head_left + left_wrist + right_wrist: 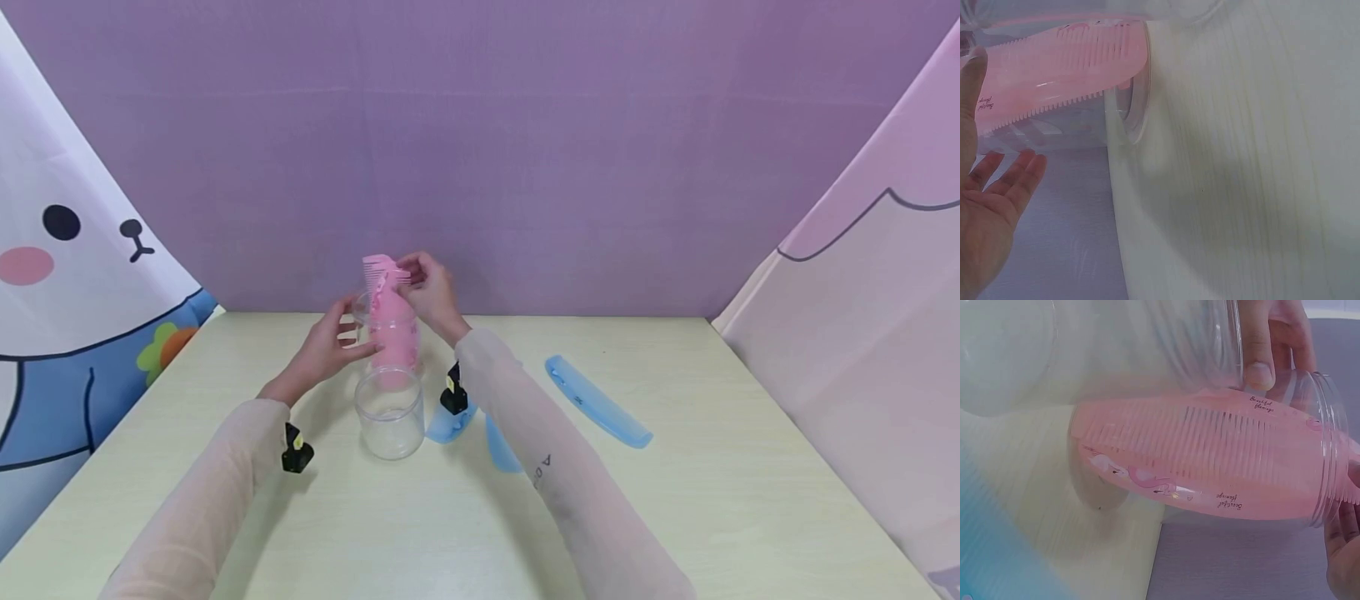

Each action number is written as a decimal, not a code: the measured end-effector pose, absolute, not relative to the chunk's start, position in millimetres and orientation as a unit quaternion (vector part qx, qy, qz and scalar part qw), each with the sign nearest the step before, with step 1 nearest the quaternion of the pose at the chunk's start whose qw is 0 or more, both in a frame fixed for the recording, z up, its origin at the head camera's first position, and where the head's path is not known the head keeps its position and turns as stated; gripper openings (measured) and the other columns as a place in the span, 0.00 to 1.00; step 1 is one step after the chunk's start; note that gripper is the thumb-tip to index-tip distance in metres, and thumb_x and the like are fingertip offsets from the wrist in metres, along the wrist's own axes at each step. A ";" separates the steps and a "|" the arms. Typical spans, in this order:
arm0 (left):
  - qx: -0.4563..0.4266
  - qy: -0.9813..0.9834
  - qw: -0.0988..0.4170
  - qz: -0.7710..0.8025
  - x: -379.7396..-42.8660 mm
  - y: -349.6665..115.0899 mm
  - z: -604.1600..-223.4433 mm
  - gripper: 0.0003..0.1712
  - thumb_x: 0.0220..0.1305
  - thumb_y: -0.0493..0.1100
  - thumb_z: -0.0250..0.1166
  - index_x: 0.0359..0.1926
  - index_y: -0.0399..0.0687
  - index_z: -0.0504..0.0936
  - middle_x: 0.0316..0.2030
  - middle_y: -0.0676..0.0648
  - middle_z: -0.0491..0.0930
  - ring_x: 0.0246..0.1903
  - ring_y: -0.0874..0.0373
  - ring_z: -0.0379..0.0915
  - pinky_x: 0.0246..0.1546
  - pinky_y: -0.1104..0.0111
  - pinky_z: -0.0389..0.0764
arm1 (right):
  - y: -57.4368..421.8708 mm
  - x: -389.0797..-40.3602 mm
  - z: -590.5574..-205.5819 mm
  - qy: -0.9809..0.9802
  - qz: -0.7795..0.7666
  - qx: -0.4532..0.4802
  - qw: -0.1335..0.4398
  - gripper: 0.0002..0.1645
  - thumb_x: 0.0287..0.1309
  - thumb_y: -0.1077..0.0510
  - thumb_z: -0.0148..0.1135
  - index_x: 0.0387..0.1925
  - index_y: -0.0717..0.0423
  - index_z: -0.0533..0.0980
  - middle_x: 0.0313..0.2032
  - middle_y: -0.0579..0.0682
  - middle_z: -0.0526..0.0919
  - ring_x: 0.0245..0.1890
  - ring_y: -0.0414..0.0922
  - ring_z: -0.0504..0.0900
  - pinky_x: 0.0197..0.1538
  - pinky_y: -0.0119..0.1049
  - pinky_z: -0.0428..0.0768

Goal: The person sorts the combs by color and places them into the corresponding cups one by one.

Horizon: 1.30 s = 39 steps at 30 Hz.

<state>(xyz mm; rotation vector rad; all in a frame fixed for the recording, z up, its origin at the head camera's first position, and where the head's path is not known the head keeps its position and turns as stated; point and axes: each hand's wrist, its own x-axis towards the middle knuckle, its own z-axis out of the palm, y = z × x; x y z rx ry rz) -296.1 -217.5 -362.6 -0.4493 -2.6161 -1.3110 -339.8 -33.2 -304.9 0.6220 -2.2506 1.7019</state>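
Pink combs (393, 321) upright in a clear rear jar (1325, 400): grip notes

Looking at 2 or more overlapping, mostly inside, with ends above the rim. Can't get an exact count through the wall. Left hand (322, 346) around the jar, thumb on 1 side, fingers on the other. Right hand (433, 296) up at the mouth, apparently pinching a comb's top end.

Handling-wise, guessing thin molded plastic: light, pretty stiff, kinda slick on the glossy face. Would grab by the smooth back or an end, not the teeth, so as not to bend or snap any. Jar probably light and tippy too, so best steadied around the wall.

Also in the head view: a clear front jar (392, 425) nearer the camera, plus blue combs (600, 400) flat on the table (750, 492), some partly behind the right sleeve (555, 467).

Now the writing. Can read "Beautiful flamingo" in 2 spots on the pink plastic, 1 upside down in the right wrist view, near flamingo drawings (1150, 481). No maker's name spotted. Dark marks on a blue comb and the sleeve: too small to read.
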 end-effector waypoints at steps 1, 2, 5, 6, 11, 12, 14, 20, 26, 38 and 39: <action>-0.151 -0.880 0.090 -0.441 -296.0 -217.4 -362.3 0.53 0.50 0.47 0.70 0.68 0.41 0.46 0.62 0.32 0.58 0.57 0.33 0.64 0.53 0.48 0.73 | -33.5 -340.0 -304.9 -0.774 0.582 0.214 0.128 0.17 0.48 0.71 0.62 0.42 0.61 0.74 0.38 0.55 0.79 0.35 0.42 0.76 0.41 0.25 0.79; -0.149 -0.881 0.089 -0.441 -296.0 -217.4 -362.2 0.53 0.50 0.47 0.70 0.68 0.41 0.46 0.62 0.33 0.58 0.57 0.34 0.64 0.54 0.49 0.74 | -33.8 -340.3 -305.1 -0.775 0.580 0.213 0.130 0.17 0.49 0.72 0.62 0.42 0.61 0.74 0.38 0.55 0.79 0.35 0.42 0.76 0.41 0.25 0.79; -0.148 -0.881 0.088 -0.440 -296.4 -217.5 -362.3 0.54 0.50 0.48 0.70 0.69 0.42 0.45 0.62 0.33 0.57 0.57 0.35 0.64 0.54 0.49 0.74 | -34.5 -341.2 -305.5 -0.778 0.577 0.210 0.132 0.16 0.49 0.72 0.61 0.42 0.61 0.74 0.38 0.56 0.79 0.36 0.44 0.77 0.41 0.24 0.79; -0.147 -0.881 0.087 -0.441 -296.6 -217.5 -362.5 0.54 0.49 0.48 0.70 0.69 0.42 0.45 0.63 0.34 0.57 0.57 0.35 0.64 0.54 0.50 0.74 | -34.6 -341.6 -305.7 -0.779 0.577 0.209 0.130 0.17 0.49 0.72 0.60 0.43 0.61 0.74 0.38 0.56 0.79 0.37 0.44 0.77 0.41 0.24 0.78; -0.142 -0.884 0.083 -0.438 -297.4 -217.6 -362.5 0.55 0.49 0.50 0.70 0.69 0.44 0.45 0.63 0.34 0.57 0.58 0.35 0.64 0.54 0.50 0.74 | -33.7 -342.0 -307.1 -0.792 0.565 0.198 0.120 0.19 0.50 0.72 0.60 0.46 0.58 0.74 0.41 0.53 0.78 0.40 0.44 0.76 0.43 0.25 0.78; -0.140 -0.885 0.081 -0.437 -297.5 -217.6 -362.4 0.56 0.49 0.51 0.70 0.69 0.44 0.44 0.63 0.34 0.57 0.58 0.35 0.63 0.54 0.50 0.74 | -33.4 -341.9 -307.3 -0.795 0.561 0.198 0.120 0.20 0.50 0.72 0.60 0.46 0.58 0.74 0.42 0.53 0.78 0.41 0.44 0.76 0.43 0.25 0.78; -0.137 -0.885 0.078 -0.437 -297.7 -217.4 -362.3 0.56 0.49 0.51 0.70 0.69 0.45 0.44 0.63 0.35 0.56 0.58 0.36 0.63 0.55 0.50 0.73 | -32.5 -341.8 -307.8 -0.798 0.555 0.200 0.119 0.21 0.50 0.72 0.60 0.48 0.58 0.73 0.43 0.54 0.77 0.43 0.45 0.76 0.45 0.26 0.78; -0.141 -0.883 0.080 -0.440 -297.7 -216.2 -362.0 0.55 0.49 0.50 0.70 0.69 0.45 0.45 0.63 0.34 0.57 0.58 0.35 0.63 0.54 0.49 0.73 | -30.5 -342.6 -309.9 -0.810 0.544 0.197 0.097 0.26 0.50 0.71 0.60 0.53 0.56 0.71 0.47 0.54 0.72 0.48 0.46 0.74 0.50 0.28 0.77; -0.139 -0.886 0.077 -0.436 -297.2 -215.8 -361.6 0.55 0.49 0.51 0.70 0.69 0.46 0.44 0.63 0.35 0.57 0.58 0.35 0.63 0.55 0.48 0.72 | -28.8 -343.8 -311.1 -0.817 0.540 0.190 0.070 0.29 0.52 0.69 0.59 0.56 0.51 0.69 0.50 0.53 0.70 0.50 0.46 0.73 0.52 0.32 0.76; -0.136 -0.896 0.062 -0.417 -295.2 -216.0 -357.4 0.58 0.50 0.55 0.69 0.70 0.45 0.41 0.65 0.33 0.53 0.59 0.35 0.62 0.55 0.46 0.71 | -18.6 -339.9 -307.7 -0.810 0.541 0.222 0.037 0.30 0.54 0.68 0.59 0.59 0.51 0.66 0.53 0.52 0.71 0.53 0.47 0.72 0.54 0.35 0.76; -0.138 -0.897 0.061 -0.416 -294.6 -216.3 -357.2 0.58 0.50 0.55 0.69 0.70 0.45 0.40 0.66 0.33 0.53 0.59 0.34 0.62 0.55 0.46 0.71 | -17.8 -340.0 -307.5 -0.810 0.540 0.224 0.037 0.31 0.54 0.68 0.59 0.59 0.51 0.65 0.53 0.52 0.71 0.53 0.47 0.72 0.54 0.35 0.76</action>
